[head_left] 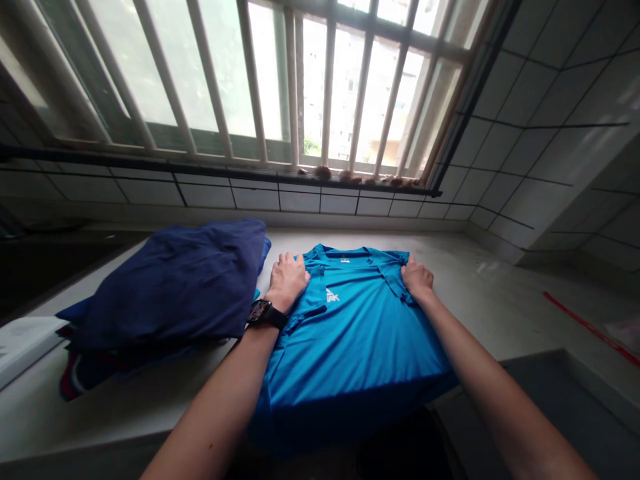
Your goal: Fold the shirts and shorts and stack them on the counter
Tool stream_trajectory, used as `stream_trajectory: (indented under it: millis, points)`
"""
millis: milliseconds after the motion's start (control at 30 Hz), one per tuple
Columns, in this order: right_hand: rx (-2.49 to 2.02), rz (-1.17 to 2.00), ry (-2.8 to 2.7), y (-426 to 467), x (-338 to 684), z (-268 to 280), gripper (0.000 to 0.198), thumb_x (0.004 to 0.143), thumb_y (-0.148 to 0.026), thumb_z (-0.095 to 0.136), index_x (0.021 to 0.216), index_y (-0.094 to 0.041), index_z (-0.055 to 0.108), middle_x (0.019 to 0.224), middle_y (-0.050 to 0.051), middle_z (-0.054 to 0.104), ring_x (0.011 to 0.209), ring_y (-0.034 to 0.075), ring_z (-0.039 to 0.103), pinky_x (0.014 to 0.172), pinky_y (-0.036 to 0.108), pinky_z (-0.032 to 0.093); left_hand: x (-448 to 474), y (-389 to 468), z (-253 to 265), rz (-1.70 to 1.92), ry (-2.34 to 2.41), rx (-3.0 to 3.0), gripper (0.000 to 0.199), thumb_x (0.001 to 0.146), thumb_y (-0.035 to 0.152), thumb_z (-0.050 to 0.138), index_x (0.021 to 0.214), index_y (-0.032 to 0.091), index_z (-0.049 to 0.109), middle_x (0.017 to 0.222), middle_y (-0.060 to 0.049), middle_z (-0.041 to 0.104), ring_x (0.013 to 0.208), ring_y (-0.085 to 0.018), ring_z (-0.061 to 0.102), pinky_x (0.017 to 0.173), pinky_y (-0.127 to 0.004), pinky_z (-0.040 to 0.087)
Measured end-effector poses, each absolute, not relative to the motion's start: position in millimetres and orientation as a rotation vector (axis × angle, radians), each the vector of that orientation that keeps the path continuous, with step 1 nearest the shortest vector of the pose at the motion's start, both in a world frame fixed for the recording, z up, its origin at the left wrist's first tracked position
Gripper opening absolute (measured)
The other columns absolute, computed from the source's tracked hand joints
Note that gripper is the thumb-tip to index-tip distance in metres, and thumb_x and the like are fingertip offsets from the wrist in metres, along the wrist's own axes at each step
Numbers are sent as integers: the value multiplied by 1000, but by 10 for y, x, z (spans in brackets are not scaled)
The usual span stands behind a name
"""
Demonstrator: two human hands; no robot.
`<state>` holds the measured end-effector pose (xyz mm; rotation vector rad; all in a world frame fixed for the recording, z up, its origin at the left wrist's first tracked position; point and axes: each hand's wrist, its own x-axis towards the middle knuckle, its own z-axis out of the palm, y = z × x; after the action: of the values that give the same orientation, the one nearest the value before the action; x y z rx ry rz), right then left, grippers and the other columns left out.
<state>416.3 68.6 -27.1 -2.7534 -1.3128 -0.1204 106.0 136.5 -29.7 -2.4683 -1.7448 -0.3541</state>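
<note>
A bright blue T-shirt (360, 333) lies front side up on the white counter, its collar toward the window and its lower part hanging over the front edge. Both short sleeves lie turned inward over the chest, near a small white logo. My left hand (290, 277), with a black watch on the wrist, is closed on the shirt's left shoulder edge. At the opposite shoulder, my right hand (417, 277) grips the cloth with curled fingers. Just left of my left hand is a stack of folded clothes (175, 287), with a dark navy garment on top.
The counter (480, 287) runs below a barred window (300, 87) and a tiled wall. A white box-like object (25, 343) sits at the left, near a dark basin (50, 267). A red strip (590, 327) lies at the right. Small brown lumps (323, 173) line the sill.
</note>
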Motion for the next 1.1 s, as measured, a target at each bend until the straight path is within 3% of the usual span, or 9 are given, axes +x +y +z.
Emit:
stream_trajectory:
  millis: [233,367,467,567,633,800,867,1000,1100]
  points:
    - [-2469,-200,-1367,878,4235,8,56,92,-15,55,147,-6,50,144,27,60,132,34,62,107,39,50,1025,1446,-278,-543,-2017,-2419,45,84,36,66,120,9,64,116,-28,71,117,-43,64,90,-46,54]
    - [-2397,258,-1369,1009,4226,-36,77,83,-15,70,155,-8,42,118,16,75,92,23,76,76,26,59,1010,1404,-217,-544,-2154,-2458,44,83,21,60,125,11,61,110,-23,75,100,-35,74,78,-37,56]
    - [-2373,488,-1352,1050,4205,-84,61,82,-13,69,142,-9,56,92,7,75,64,15,68,59,21,53,1015,1386,-196,-543,-2149,-2507,40,82,14,56,121,10,64,110,-24,74,102,-35,74,79,-36,56]
    - [-2321,637,-1410,1059,4195,-102,25,82,-6,63,104,-10,72,74,2,68,59,13,63,57,19,51,1024,1407,-203,-522,-2118,-2555,32,83,13,54,111,10,70,121,-26,71,106,-35,73,84,-37,57]
    - [-2269,666,-1405,1059,4190,-113,16,79,-4,64,90,-12,72,70,2,68,63,14,64,59,20,52,1025,1431,-217,-530,-2099,-2553,29,84,14,54,107,11,71,123,-26,70,105,-34,73,86,-37,57]
    - [-2126,584,-1404,1003,4146,-103,14,75,-9,68,87,-17,69,80,4,74,81,20,71,72,24,57,1041,1480,-254,-717,-2154,-2613,33,85,9,49,115,13,62,97,-17,73,92,-30,73,80,-36,56]
    - [-2061,513,-1454,923,4094,-55,13,77,-10,63,86,-17,67,87,5,75,88,22,71,79,27,57,1070,1494,-259,-917,-2083,-2620,40,83,4,47,121,13,56,99,-15,71,91,-28,72,81,-36,56]
    - [-1776,217,-1532,592,3944,1,18,82,-11,52,89,-22,64,129,8,71,125,22,62,108,33,50,1116,1498,-266,-1349,-1473,-2641,46,79,2,48,123,17,52,122,-15,62,113,-26,63,100,-39,53]
    - [-1634,224,-1618,238,3874,-109,15,84,-15,51,75,-24,58,152,7,59,143,22,50,119,35,40,1110,1458,-290,-1431,-1210,-2734,48,79,6,50,126,17,50,119,-12,61,110,-23,61,102,-40,52]
